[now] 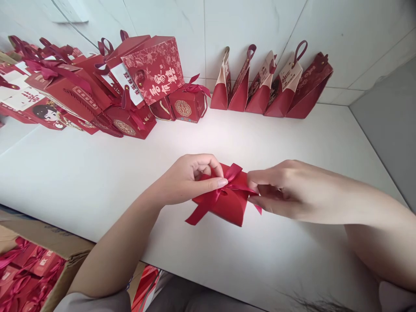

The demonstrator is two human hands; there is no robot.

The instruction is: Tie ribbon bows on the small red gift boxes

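A small red gift box (229,209) rests on the white table in front of me, with a shiny red ribbon (199,211) tied in a bow on its top. My left hand (195,180) reaches over the box from the left, thumb and index finger pinched on the ribbon by the knot. On the other side, my right hand (282,188) has its fingers closed around the ribbon at the box's right edge. A ribbon tail hangs below those fingertips, and another tail points toward me at the left. The fingers partly cover the bow.
Red and white gift boxes (65,91) are heaped at the back left. Several pointed boxes with loop handles (238,91) stand in a row against the tiled wall. A cardboard carton (73,255) holding red ribboned boxes sits at the lower left, beside the white table (130,173).
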